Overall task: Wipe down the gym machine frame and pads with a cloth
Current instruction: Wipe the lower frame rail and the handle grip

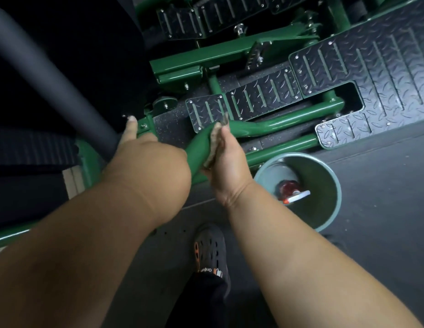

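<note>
The right hand [226, 159] presses a grubby cloth [214, 144] against a green frame tube [199, 147], fingers wrapped round it. The left hand [144, 150] rests on the frame beside it, one finger pointing out. A bucket [324, 209] holding a bottle [291, 192] stands on the floor near the right forearm, a dark clog [212, 254] below.

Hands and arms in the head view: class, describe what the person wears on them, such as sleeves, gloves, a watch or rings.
Both forearms are bare up to the frame edge, with no sleeve showing. The left hand and the right hand wear no gloves. No watch, band or ring is visible on either wrist or on the fingers that show.
</note>
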Motion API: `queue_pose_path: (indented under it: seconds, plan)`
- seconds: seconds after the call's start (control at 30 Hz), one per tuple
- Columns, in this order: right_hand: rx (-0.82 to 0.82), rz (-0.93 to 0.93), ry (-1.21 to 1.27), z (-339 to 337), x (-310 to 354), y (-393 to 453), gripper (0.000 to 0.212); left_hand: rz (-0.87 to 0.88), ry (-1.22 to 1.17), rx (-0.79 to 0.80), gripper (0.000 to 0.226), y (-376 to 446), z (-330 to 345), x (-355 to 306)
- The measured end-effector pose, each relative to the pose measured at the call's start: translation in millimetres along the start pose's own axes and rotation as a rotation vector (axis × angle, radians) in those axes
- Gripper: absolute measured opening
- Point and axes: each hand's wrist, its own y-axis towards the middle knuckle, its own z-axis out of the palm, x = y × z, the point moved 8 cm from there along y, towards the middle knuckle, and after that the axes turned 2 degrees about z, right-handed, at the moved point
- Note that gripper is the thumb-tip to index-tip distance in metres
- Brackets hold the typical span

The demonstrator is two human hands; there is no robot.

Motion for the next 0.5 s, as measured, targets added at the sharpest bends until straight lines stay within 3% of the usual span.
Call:
queue_pose_path:
  seconds: [0.07, 0.23, 0.37, 0.43, 0.5]
  plan:
    - [0.077, -0.004, -0.036, 10.7, -13.7, -28.9, 0.042, -0.037, -0.080, -0.109, 0.040, -11.4, -5.4, 8.8]
    - [0.124, 0.064, -0.056, 23.0, -21.2, -82.9, 0.047, -0.061, -0.363, -0.526, 0.047, -44.2, -5.6, 38.4]
    - [0.160, 0.046, -0.070, 34.4, -14.7, -128.9, 0.041, -0.053, -0.464, -0.600, 0.055, -64.5, 0.9, 44.0]
    - [0.175, -0.011, -0.303, 41.7, -17.8, -147.8, 0.038, -0.021, -0.513, -0.580, 0.055, -71.3, 2.6, 43.0]
    - [0.164, -0.100, -0.886, 60.0, -22.3, -159.5, 0.037, -0.001, -0.568, -0.525, 0.056, -76.4, 7.1, 42.1]
